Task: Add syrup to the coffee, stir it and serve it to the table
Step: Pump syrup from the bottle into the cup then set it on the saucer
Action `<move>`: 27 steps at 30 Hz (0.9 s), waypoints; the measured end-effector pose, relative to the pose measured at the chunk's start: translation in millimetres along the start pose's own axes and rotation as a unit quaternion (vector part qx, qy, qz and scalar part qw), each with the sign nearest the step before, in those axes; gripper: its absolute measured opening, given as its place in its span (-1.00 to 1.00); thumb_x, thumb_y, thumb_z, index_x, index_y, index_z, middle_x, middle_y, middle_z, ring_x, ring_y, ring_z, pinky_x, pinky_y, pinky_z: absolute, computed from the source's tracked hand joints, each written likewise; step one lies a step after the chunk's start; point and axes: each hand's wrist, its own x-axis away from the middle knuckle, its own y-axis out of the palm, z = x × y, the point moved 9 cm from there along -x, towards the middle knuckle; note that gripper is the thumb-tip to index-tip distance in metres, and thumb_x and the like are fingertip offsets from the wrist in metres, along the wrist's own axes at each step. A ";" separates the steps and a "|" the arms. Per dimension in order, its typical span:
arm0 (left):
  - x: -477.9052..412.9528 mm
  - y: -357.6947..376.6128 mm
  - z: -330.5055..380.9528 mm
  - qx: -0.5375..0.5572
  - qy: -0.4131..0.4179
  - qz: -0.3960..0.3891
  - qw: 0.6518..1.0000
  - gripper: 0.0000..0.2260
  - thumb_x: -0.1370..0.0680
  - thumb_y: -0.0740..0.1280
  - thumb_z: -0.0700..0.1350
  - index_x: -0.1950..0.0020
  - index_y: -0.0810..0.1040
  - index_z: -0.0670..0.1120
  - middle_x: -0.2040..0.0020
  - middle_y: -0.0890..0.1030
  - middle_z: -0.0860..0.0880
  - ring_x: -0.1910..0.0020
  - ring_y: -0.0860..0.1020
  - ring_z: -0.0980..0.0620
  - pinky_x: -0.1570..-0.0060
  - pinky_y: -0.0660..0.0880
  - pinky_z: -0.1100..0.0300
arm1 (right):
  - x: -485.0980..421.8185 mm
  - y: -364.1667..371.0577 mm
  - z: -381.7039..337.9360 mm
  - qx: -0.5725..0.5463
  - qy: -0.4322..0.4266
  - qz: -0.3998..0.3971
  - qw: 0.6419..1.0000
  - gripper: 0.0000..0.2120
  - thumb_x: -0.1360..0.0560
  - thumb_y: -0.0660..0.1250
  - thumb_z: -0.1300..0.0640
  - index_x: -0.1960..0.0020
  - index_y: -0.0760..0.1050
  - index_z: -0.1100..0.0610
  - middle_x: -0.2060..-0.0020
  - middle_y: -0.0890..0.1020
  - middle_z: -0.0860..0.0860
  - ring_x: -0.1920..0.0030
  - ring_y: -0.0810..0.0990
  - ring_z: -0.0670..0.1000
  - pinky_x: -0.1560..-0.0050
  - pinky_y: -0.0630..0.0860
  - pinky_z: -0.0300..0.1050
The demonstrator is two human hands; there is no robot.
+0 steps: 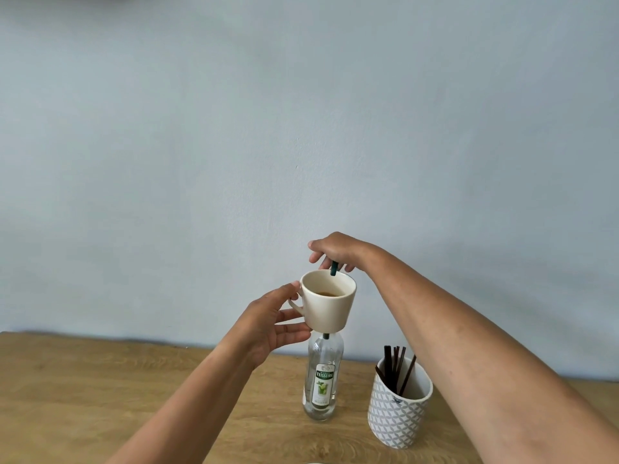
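My left hand (pixel 272 324) holds a cream coffee cup (pixel 330 306) by its handle, lifted in front of the top of a clear syrup bottle (pixel 322 380) with a green and white label. Brown coffee shows inside the cup. The bottle stands upright on the wooden table (pixel 134 390); its neck is hidden behind the cup. My right hand (pixel 335 251) rests on top of the bottle's dark green pump spout (pixel 333 267), whose tip points down over the cup's rim.
A white and grey patterned pot (pixel 397 410) with several dark stir sticks (pixel 395 366) stands right of the bottle. A pale blue wall rises behind the table's far edge. A small pale object peeks in at the bottom edge.
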 end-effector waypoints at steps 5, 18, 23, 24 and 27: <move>1.9 0.9 0.8 -0.003 -0.001 0.003 1.000 -0.78 -0.52 0.45 0.04 0.08 0.58 -0.10 -0.09 0.65 -0.32 0.14 0.72 -0.30 0.23 0.70 0.02 | 5.4 -5.2 -5.8 0.018 0.000 -0.022 1.000 -0.54 -0.51 0.12 -0.25 -0.12 0.57 0.04 0.00 0.68 0.09 -0.06 0.59 0.11 -0.23 0.39 0.14; -0.1 4.1 -6.3 0.003 -0.006 -0.005 1.000 -0.79 -0.52 0.45 0.04 0.10 0.58 -0.09 -0.05 0.66 -0.31 0.18 0.73 -0.26 0.28 0.67 0.06 | 1.9 1.6 1.9 -0.030 -0.002 0.002 1.000 -0.59 -0.53 0.10 -0.16 0.00 0.63 0.05 0.08 0.70 0.07 0.00 0.60 0.09 -0.12 0.43 0.09; 0.3 3.1 -7.4 -0.001 -0.007 0.001 1.000 -0.80 -0.52 0.44 0.03 0.10 0.58 -0.09 -0.06 0.66 -0.31 0.18 0.73 -0.26 0.28 0.68 0.05 | 0.8 2.8 3.0 -0.028 0.001 0.004 1.000 -0.59 -0.52 0.11 -0.17 0.00 0.63 0.04 0.10 0.70 0.06 0.05 0.60 0.08 -0.03 0.41 0.05; 0.6 2.9 -6.9 -0.002 -0.007 0.002 1.000 -0.81 -0.52 0.44 0.03 0.10 0.58 -0.09 -0.06 0.66 -0.31 0.17 0.73 -0.26 0.27 0.68 0.05 | 1.2 2.3 2.5 -0.023 0.002 0.003 1.000 -0.59 -0.52 0.12 -0.18 0.00 0.62 0.04 0.09 0.70 0.06 0.06 0.60 0.08 -0.03 0.40 0.06; 1.3 2.6 -4.4 -0.004 -0.004 0.000 1.000 -0.81 -0.51 0.45 0.02 0.09 0.59 -0.09 -0.09 0.66 -0.32 0.12 0.73 -0.28 0.22 0.69 0.03 | 3.3 -0.7 0.4 -0.008 -0.002 0.000 1.000 -0.57 -0.50 0.14 -0.22 -0.06 0.59 0.05 0.07 0.68 0.06 0.06 0.59 0.07 -0.08 0.39 0.09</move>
